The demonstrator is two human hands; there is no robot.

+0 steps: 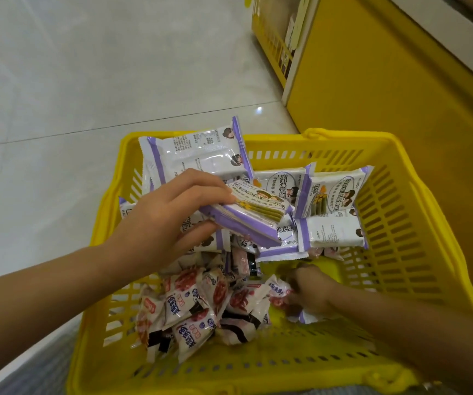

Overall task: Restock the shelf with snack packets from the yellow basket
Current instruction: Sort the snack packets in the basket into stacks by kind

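While left hand (170, 212) clasps purple Chinese-lettered packets (248, 222) above yellow basket (400, 206), right hand (312, 292) grip is unclear.

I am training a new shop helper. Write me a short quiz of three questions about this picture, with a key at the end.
1. True or false: the left hand holds purple-edged packets over the yellow basket.
2. Where is the right hand? A) flat on the floor B) inside the basket C) on the shelf
3. Fill in: the small packets heaped at the basket's near end are printed white and ____.

Key: 1 true; 2 B; 3 red.
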